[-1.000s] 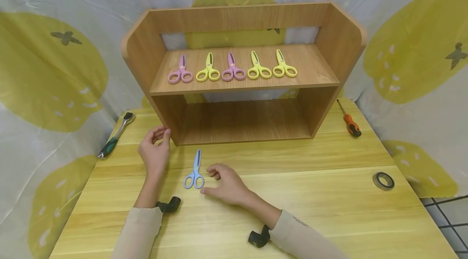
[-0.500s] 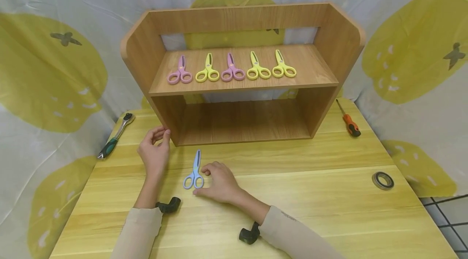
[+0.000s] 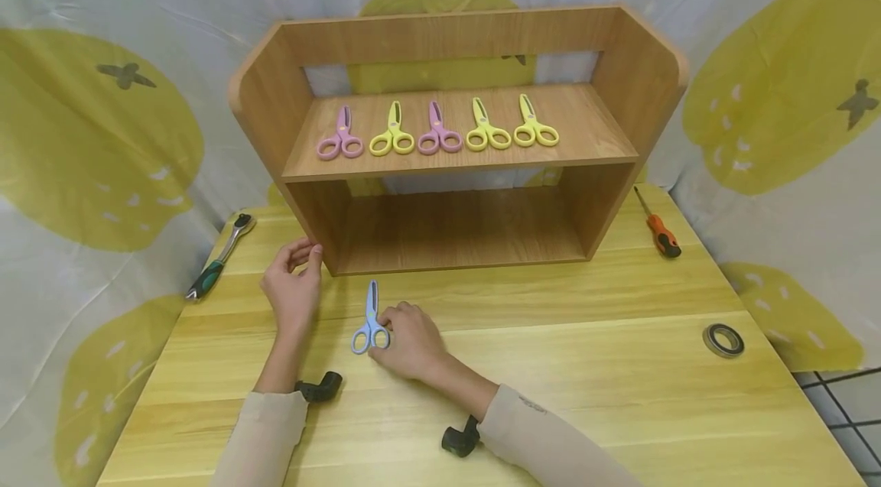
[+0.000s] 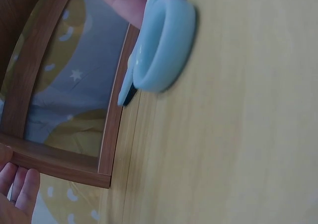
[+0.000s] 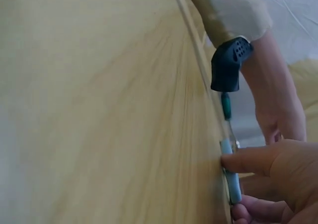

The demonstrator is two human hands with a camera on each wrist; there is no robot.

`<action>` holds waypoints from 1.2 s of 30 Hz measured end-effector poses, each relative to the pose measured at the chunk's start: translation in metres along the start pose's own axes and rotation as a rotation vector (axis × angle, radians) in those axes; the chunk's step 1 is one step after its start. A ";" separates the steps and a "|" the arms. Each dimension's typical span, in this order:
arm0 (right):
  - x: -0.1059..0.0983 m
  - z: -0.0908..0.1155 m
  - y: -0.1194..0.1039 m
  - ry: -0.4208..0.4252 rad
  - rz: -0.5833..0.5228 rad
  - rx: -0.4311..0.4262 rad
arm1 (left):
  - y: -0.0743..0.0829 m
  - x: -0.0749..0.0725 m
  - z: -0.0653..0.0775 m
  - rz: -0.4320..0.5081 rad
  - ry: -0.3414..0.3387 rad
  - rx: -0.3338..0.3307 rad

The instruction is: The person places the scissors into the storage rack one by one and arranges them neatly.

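Observation:
In the head view, light blue scissors (image 3: 372, 319) lie on the table in front of the wooden shelf (image 3: 457, 163), blades toward it. My right hand (image 3: 413, 342) pinches their right finger loop between thumb and fingers. The right wrist view shows the thumb and fingers meeting on the blue loop (image 5: 230, 184). My left hand (image 3: 294, 284) rests against the shelf's left side panel near the tabletop, its fingers loosely bent. The left wrist view has those fingers (image 4: 27, 191) touching the panel. The blue scissors (image 4: 166, 45) look large there, part of them hidden by the right hand.
On the upper shelf board, several scissors stand in a row: purple (image 3: 342, 134) and yellow (image 3: 393, 129) ones. A green-handled ratchet wrench (image 3: 222, 256) lies left. An orange screwdriver (image 3: 659, 229) and a ring bearing (image 3: 723, 340) lie right. Each wrist carries a black camera (image 3: 320, 387).
My right hand has moved left to the blue scissors and taken hold of their right loop. The scissors have shifted slightly right. My left hand stays at the shelf panel.

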State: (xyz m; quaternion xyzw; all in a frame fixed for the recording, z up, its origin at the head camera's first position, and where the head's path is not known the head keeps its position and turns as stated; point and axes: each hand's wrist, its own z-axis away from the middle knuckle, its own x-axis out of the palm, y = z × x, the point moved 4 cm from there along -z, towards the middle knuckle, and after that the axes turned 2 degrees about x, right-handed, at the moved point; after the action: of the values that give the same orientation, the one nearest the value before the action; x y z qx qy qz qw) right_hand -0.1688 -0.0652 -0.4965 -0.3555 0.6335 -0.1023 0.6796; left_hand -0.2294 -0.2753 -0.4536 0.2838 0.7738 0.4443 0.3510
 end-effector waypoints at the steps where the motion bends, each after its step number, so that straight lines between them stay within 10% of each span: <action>1: -0.001 0.000 0.001 -0.005 -0.011 0.005 | 0.000 0.000 0.000 -0.001 0.000 0.000; 24: -0.038 0.012 0.033 -0.065 -0.495 0.090 | -0.001 0.000 0.001 0.015 -0.004 -0.015; 36: -0.123 0.043 0.016 0.042 -0.520 -0.067 | -0.001 0.002 0.001 0.017 -0.008 -0.023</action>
State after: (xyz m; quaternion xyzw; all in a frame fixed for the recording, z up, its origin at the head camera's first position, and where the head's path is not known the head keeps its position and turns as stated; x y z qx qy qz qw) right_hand -0.1556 0.0335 -0.4118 -0.5267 0.5377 -0.2598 0.6050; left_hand -0.2299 -0.2736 -0.4550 0.2881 0.7648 0.4550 0.3536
